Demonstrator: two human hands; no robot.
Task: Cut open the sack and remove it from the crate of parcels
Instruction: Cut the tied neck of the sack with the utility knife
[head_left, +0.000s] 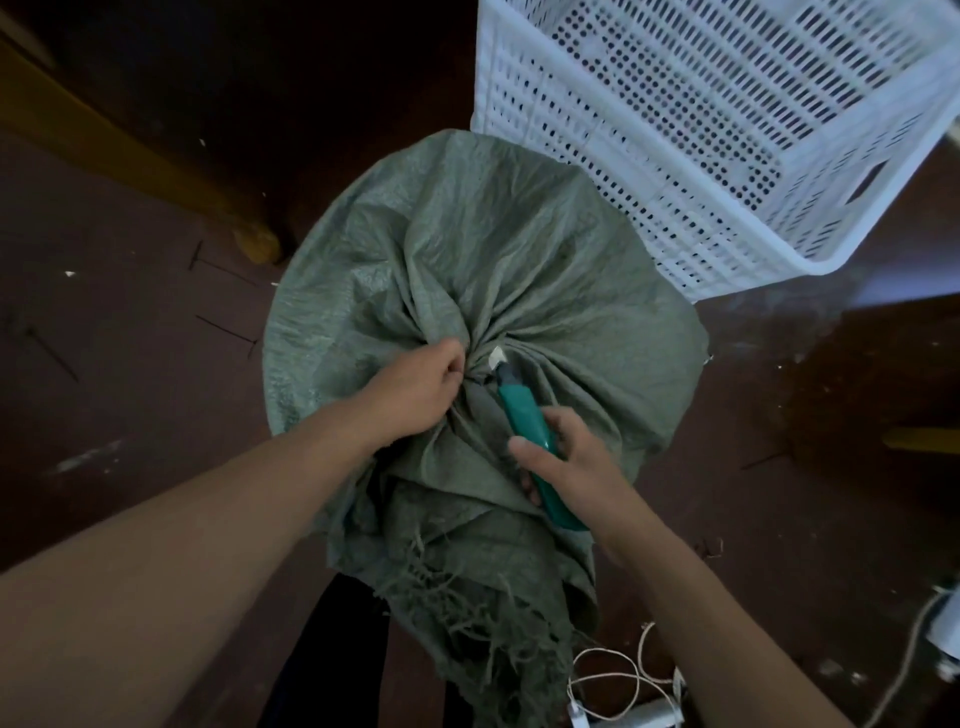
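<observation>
A full grey-green woven sack (519, 249) stands on the dark floor in the middle of the view, its mouth gathered into a tied neck. My left hand (415, 389) grips the bunched fabric at that neck. My right hand (566, 467) holds a teal utility knife (530, 431), whose short blade tip touches the gathered neck just right of my left fingers. The frayed loose end of the sack (467, 597) hangs toward me. What the sack holds is hidden.
A white perforated plastic crate (727, 130) stands empty at the upper right, touching the sack. White cord and a cable (613, 675) lie on the floor at the bottom right. A wooden furniture leg (249, 239) is at the left. Black cable ties litter the floor.
</observation>
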